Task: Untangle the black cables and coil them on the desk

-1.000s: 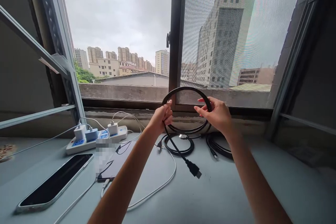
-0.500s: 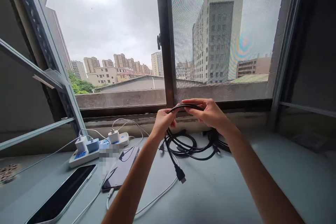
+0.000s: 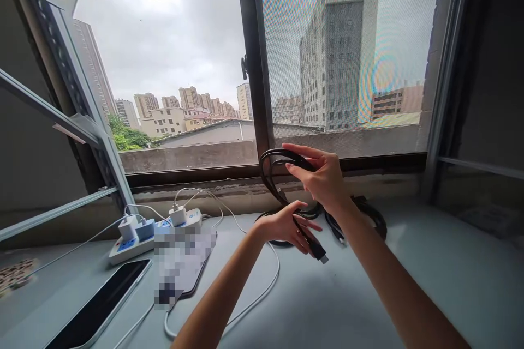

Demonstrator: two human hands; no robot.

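Loops of a black HDMI cable [image 3: 262, 168] hang from my right hand [image 3: 323, 177], which pinches them between thumb and fingers above the table. My left hand [image 3: 284, 228] is lower and to the left, its fingers spread apart. One length of the cable runs by those fingers, and its plug [image 3: 318, 251] points down and to the right just past them. Whether my left fingers touch the cable I cannot tell. Behind my right wrist, another black cable coil [image 3: 379, 218] lies on the table, partly hidden by the forearm.
A white power strip [image 3: 135, 251] with chargers plugged in stands at the left, near the window wall. In front of it lie a dark-screened phone [image 3: 102, 305] and a flat device [image 3: 198, 272], partly blurred out. A white cable [image 3: 266, 294] curves across the table beside my left forearm.
My left hand has let go of the upper cable bend, dropped lower and spread its fingers near the plug. My right hand still holds the cable, whose loops now hang raised.
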